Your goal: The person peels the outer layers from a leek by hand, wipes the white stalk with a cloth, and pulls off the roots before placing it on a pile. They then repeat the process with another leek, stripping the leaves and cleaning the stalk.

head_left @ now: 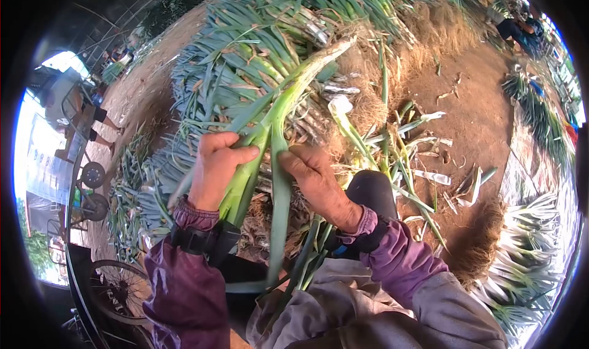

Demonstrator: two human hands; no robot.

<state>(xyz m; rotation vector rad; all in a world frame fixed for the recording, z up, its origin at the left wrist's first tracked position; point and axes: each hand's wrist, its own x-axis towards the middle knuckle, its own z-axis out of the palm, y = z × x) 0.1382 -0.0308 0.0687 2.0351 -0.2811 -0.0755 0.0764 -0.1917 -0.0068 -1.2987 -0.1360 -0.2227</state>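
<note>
A long leek [287, 97] slants up and away in front of me, its pale, dirt-streaked end at the top. My left hand [215, 168] is closed round its green leaves on the left side. Between the thumb and fingers of my right hand [319, 180] is one broad leaf, which parts from the rest of the stalk and hangs toward my lap. Both hands are at about the same height, with a gap between them. Just right of the stalk lies a cut leek piece with a white end [341, 106].
A large heap of leeks [215, 73] with brown roots spreads ahead and left. Stripped leaves [423, 146] litter the dirt floor. Cleaned leeks [524, 257] lie in a row at lower right. A wheeled cart [93, 174] and a person's legs [98, 125] are at left; another person [521, 30] is at upper right.
</note>
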